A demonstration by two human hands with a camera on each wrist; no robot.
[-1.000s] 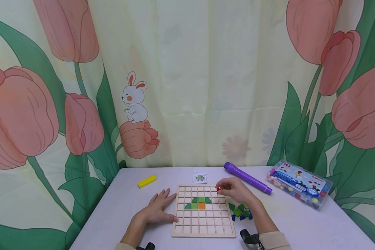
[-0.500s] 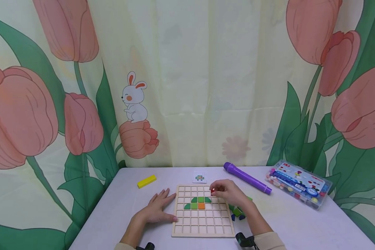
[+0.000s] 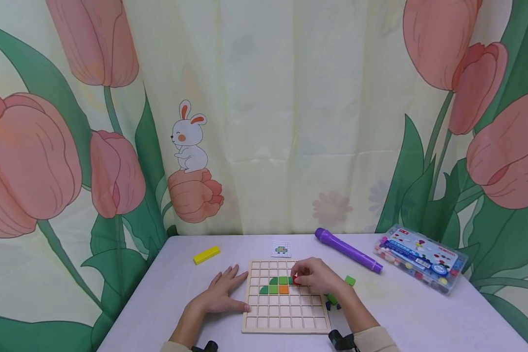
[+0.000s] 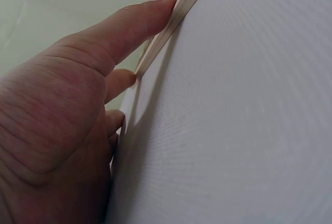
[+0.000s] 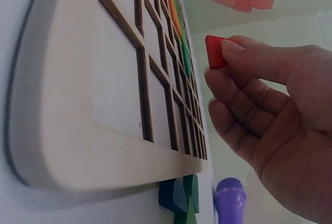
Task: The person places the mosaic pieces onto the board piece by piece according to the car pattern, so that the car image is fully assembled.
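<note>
A wooden grid board lies on the table, with green pieces and one orange piece set in its upper rows. My right hand pinches a small red piece just above the board, to the right of the green pieces. My left hand lies flat on the table, its fingers straight against the board's left edge.
Loose green and blue pieces lie right of the board, one green cube apart. A purple marker, a clear box of beads, a small pattern card and a yellow block sit farther back.
My right hand has carried the red piece left and toward me, from the board's top right corner down to beside the green pieces. The left hand has stayed still.
</note>
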